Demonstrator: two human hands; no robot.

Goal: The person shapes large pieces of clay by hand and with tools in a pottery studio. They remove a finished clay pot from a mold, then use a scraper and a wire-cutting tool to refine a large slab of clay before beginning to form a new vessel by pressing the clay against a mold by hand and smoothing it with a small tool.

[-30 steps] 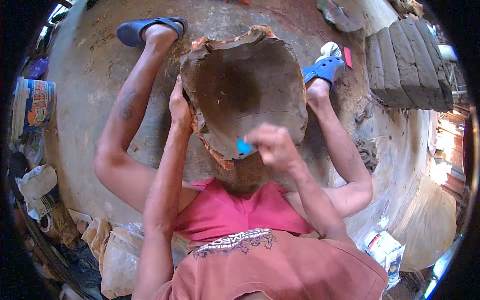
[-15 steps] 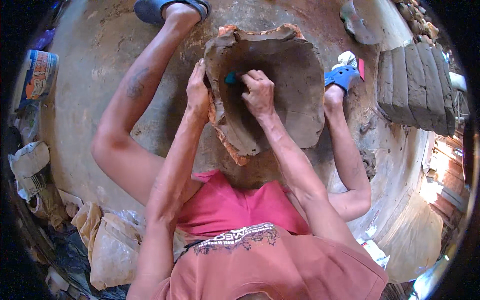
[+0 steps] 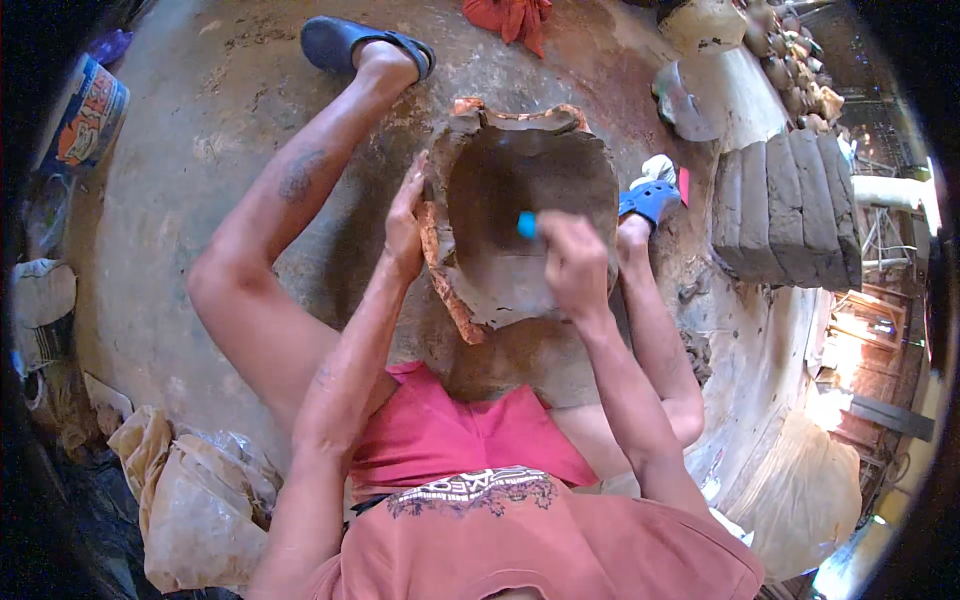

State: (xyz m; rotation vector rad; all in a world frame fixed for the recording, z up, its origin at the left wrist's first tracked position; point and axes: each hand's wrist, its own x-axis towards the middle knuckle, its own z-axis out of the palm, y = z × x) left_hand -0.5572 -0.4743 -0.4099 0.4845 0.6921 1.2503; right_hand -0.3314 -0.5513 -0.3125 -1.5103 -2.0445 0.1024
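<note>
The person's right hand [image 3: 577, 258], blurred, is closed in a fist around a small bright-blue tool [image 3: 526, 225], whose end pokes out to the left over the hollow of a wide, dark grey-brown clay form [image 3: 530, 160] with an uneven rim; whether the tool touches the clay cannot be told. The left hand [image 3: 404, 232] is open, its fingers stretched out together along the form's left outer side, next to a rough orange-red edge [image 3: 447, 290]. The form sits between the person's spread legs on a stained, grey-brown floor [image 3: 240, 110], in front of the pink-red shorts [image 3: 470, 430]. Beyond the hands, a dark-blue rubber clog [image 3: 335, 45] is on the left foot and a brighter blue, holed clog [image 3: 652, 200] on the right. Farther right stands a row of thick grey clay slabs [image 3: 785, 215] pressed together; crumpled translucent plastic bags [image 3: 205, 510] lie at lower left.
</note>
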